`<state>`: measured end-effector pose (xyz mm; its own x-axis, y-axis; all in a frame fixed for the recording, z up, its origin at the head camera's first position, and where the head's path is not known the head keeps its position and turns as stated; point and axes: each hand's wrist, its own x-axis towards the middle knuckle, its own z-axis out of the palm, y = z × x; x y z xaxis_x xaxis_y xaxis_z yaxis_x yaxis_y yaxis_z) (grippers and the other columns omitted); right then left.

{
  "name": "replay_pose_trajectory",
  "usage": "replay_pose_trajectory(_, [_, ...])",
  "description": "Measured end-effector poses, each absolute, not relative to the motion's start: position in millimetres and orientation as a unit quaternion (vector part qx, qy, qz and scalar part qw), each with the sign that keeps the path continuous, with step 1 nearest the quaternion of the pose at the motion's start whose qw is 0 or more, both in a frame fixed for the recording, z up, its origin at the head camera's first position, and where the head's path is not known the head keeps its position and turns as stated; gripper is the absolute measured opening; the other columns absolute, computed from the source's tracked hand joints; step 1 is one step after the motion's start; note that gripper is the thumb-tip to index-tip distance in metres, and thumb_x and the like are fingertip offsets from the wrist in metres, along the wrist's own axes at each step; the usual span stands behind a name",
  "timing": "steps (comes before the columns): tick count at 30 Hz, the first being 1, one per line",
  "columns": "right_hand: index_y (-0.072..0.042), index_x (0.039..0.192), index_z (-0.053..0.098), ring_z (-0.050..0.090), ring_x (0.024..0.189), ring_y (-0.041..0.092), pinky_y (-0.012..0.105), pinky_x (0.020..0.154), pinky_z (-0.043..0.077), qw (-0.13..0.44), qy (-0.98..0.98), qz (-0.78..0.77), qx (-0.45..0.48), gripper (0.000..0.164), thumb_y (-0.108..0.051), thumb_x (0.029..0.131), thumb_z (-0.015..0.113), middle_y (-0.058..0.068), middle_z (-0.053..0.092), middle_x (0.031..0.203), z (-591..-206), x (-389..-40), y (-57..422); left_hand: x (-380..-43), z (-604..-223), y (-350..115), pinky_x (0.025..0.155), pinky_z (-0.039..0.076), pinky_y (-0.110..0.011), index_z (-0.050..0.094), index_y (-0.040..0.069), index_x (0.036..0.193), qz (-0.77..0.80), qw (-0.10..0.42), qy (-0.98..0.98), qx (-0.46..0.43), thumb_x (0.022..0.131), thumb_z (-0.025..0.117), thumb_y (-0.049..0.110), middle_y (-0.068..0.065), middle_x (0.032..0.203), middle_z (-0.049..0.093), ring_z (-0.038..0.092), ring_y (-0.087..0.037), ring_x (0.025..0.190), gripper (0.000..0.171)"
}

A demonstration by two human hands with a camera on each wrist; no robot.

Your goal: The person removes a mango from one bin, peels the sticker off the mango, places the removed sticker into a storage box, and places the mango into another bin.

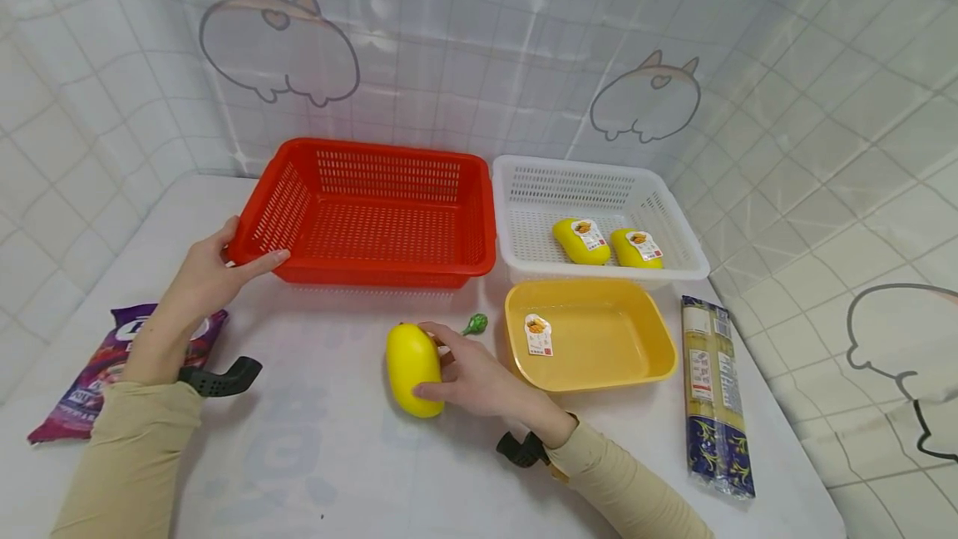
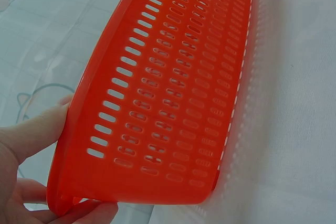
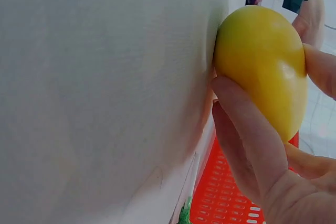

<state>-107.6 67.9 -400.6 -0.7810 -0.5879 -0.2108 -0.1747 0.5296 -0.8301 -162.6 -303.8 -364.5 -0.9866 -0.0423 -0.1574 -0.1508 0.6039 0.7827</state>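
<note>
The right hand (image 1: pixel 479 377) is gripping the yellow mango (image 1: pixel 413 364) from its right, fingers and thumb curving round that side, so the fruit is sitting just left of the palm, low at the worktop (image 1: pixel 337 472), nearer the person than the red basket (image 1: pixel 374 274). And the left hand (image 1: pixel 205 277) is holding that basket's near left corner!

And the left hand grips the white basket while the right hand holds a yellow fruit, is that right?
Not quite: the left hand grips the red basket, as the head view shows; the right hand does hold a yellow fruit.
</note>
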Motion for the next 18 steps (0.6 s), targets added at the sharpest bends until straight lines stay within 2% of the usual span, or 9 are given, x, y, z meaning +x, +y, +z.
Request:
replay_pose_trajectory(11, [-0.040, 0.147, 0.039, 0.058, 0.104, 0.011, 0.024, 0.084, 0.054, 0.232, 0.834, -0.449, -0.224, 0.074, -0.034, 0.086, 0.080, -0.006, 0.055, 0.135, -401.5, -108.9, 70.6, -163.8, -365.4, -304.5, 0.105, 0.030, -0.074, -0.014, 0.010, 0.157, 0.440, 0.062, 0.894, -0.050, 0.092, 0.058, 0.063, -0.032, 0.161, 0.017, 0.028, -0.051, 0.139, 0.110])
replay_pose_trajectory(18, [-0.041, 0.148, 0.038, 0.059, 0.105, 0.011, 0.024, 0.086, 0.054, 0.241, 0.824, -0.464, -0.220, 0.075, -0.033, 0.086, 0.080, -0.005, 0.054, 0.135, -397.5, -108.0, 70.9, -163.2, -365.1, -304.5, 0.106, 0.029, -0.074, -0.015, 0.011, 0.157, 0.445, 0.065, 0.892, -0.052, 0.090, 0.058, 0.066, -0.030, 0.162, 0.014, 0.026, -0.051, 0.140, 0.113])
